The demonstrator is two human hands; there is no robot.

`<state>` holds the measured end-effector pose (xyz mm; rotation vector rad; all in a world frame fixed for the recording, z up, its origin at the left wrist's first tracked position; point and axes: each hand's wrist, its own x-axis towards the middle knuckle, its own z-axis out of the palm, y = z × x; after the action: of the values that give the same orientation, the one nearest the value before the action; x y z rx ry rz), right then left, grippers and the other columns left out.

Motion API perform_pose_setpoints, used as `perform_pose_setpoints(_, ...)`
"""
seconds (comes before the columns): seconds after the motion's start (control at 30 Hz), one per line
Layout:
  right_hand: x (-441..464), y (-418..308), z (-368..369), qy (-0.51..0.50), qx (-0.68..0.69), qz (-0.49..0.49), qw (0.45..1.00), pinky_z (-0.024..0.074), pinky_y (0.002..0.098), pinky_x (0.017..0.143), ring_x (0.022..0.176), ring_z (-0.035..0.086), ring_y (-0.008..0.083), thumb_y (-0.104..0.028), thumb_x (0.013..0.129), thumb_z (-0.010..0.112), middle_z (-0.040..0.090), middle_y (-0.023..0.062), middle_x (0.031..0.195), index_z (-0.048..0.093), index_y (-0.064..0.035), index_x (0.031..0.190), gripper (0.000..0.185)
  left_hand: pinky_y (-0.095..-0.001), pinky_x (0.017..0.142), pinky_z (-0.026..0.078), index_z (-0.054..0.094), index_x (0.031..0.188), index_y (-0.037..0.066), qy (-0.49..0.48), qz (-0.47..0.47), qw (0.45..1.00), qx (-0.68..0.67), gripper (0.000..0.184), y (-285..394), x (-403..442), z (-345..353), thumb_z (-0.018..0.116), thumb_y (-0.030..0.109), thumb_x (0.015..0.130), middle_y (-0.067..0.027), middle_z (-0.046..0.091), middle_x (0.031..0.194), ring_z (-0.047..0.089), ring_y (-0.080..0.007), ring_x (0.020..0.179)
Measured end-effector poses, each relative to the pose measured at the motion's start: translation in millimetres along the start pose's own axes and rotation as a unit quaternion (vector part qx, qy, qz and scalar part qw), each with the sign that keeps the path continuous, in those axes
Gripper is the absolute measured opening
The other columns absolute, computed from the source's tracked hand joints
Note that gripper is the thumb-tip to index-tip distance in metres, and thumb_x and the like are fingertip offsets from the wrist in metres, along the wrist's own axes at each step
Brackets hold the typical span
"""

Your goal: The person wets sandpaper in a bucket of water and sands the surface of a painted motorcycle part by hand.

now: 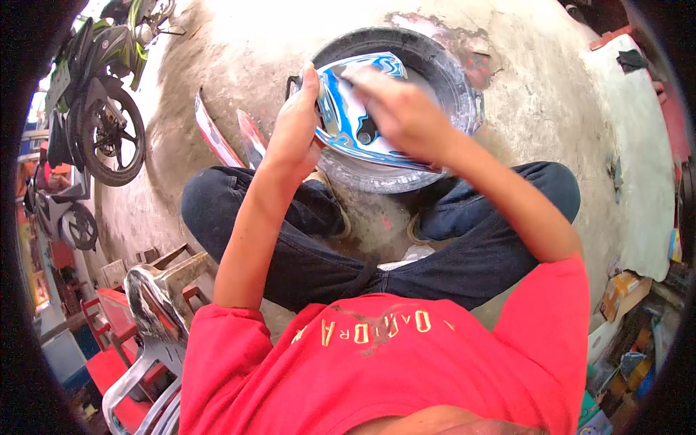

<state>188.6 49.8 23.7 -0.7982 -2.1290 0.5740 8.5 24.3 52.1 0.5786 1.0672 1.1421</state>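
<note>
Panel (353, 109): a curved piece with a glossy swirl of blue, white and silver, held slanted above the basin; a dark round spot or hole shows toward its lower middle.
Left hand (296, 134): holding the panel by its left edge, thumb pointing up along the near side.
Right hand (406, 112): over the panel's face, blurred, fingers reaching toward the upper left; something greyish shows by the fingertips, but I cannot tell whether the hand grips it.
Basin (384, 183): black, round and wide, directly beneath the panel, its rim smeared with pale residue.
Legs: bent out to either side of the basin's near edge, in dark blue jeans (478, 264).
Shirt (435, 355): red, with yellowish lettering across the chest.
Floor (210, 36): pale, stained concrete; left of the basin lie a long red-and-white piece (215, 134) and a shorter one (251, 136) beside it.
Far left: a dark motorcycle (90, 94) with green accents, and another wheel (80, 226) below it in view.
Lower left: a pale plastic chair (145, 370), near red furniture.
Right side: a long whitish slab (623, 159) bearing a black cloth (631, 60); a cardboard box (622, 291) sits near its lower end.
</note>
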Motion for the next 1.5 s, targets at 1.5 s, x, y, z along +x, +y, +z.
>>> perform_pose_setpoints(1.5, -6, 12, -7, -0.031, -0.034, 0.012, 0.999, 0.0484, 0.0444, 0.099, 0.119, 0.057, 0.0413, -0.016, 0.099, 0.053, 0.058, 0.0278, 0.128, 0.055, 0.0006, 0.132, 0.037, -0.0508, 0.094, 0.053, 0.045, 0.133, 0.002, 0.111, 0.103, 0.977, -0.152, 0.034, -23, -25, 6, 0.038, 0.024, 0.108, -0.0156, 0.057, 0.127, 0.06, -0.0287, 0.115)
